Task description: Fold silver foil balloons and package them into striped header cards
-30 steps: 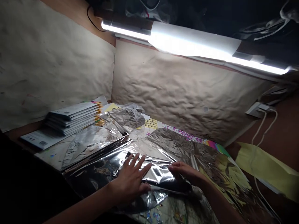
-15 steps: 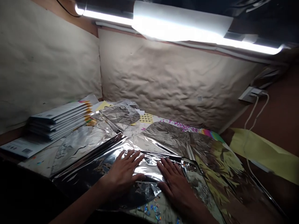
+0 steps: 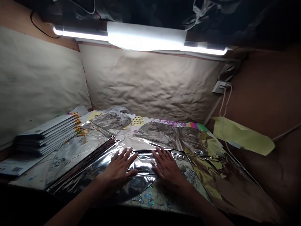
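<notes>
A shiny silver plastic film [image 3: 144, 163] lies folded over on the table, with bright reflections along its fold. My left hand [image 3: 121, 166] rests flat on its left part, fingers spread and pointing away from me. On the right part of the fold lies my right hand [image 3: 166, 163], palm down with its fingers stretched out. Between the two thumbs a strip of the film shows. More clear, crinkled film [image 3: 160, 131] spreads behind the hands. What lies under my palms is hidden.
A stack of booklets or packets [image 3: 49, 135] stands on the left. Yellow paper [image 3: 243, 135] hangs at the right, near a wall socket [image 3: 221, 87] with white cables. Small shiny scraps [image 3: 147, 197] lie near the front edge. A lit tube lamp [image 3: 204, 50] hangs above.
The camera view has swung to the right. My right hand has slid forward on the film, up to the far edge of the fold. My left hand stays flat on it.
</notes>
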`<state>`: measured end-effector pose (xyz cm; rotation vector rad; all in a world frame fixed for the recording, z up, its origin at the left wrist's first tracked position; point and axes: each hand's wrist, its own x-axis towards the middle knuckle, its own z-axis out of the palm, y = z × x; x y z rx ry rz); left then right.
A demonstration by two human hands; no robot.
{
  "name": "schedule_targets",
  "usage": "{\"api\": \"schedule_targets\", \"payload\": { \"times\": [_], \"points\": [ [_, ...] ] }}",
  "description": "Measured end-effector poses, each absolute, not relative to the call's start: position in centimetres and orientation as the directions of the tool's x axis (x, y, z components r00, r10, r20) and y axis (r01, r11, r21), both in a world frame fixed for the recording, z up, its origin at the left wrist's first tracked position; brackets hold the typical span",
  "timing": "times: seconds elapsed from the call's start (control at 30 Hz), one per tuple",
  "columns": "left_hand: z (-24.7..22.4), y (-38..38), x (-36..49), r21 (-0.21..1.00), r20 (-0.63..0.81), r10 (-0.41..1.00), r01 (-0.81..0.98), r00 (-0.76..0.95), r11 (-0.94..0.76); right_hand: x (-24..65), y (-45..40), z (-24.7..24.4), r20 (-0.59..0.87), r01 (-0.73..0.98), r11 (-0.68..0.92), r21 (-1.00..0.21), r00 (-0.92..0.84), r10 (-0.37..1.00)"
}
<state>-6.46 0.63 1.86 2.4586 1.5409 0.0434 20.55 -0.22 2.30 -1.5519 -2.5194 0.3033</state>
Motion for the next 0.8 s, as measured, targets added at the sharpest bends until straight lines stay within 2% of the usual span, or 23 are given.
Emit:
{"api": "schedule_targets", "payload": {
  "times": [0.17,0.27,0.37,0.47,0.57,0.63,0.8],
  "points": [
    [1.6,1.1,-6.6,0.180,-0.117,0.897,0.897,0.427,-0.404,20.7,1.4,2.6,-0.084,0.867,0.390,-0.310,-0.433,0.897],
    [2.6,2.5,-7.4,0.147,-0.140,0.856,0.865,0.498,-0.479,20.9,0.5,3.6,-0.114,0.871,0.382,-0.309,-0.433,0.894],
    [4.4,3.5,-8.0,0.112,-0.081,0.811,0.814,0.579,-0.570,20.8,-3.0,5.0,-0.091,0.863,0.397,-0.313,-0.443,0.892],
    [4.9,2.5,-7.7,0.154,-0.014,0.793,0.785,0.610,-0.601,20.8,-7.5,6.0,-0.077,0.782,0.464,-0.416,-0.538,0.839],
    [3.8,0.4,-7.3,0.206,-0.010,0.767,0.752,0.642,-0.626,21.7,-9.8,6.3,-0.043,0.657,0.561,-0.504,-0.668,0.743],
    [3.0,-0.6,-7.5,0.223,-0.024,0.747,0.731,0.665,-0.644,22.4,-9.8,5.9,0.013,0.614,0.642,-0.459,-0.718,0.696],
    [2.6,-0.5,-8.8,0.218,-0.017,0.690,0.676,0.724,-0.704,22.2,-7.5,2.2,0.073,0.518,0.837,-0.175,-0.841,0.536]
  ]
}}
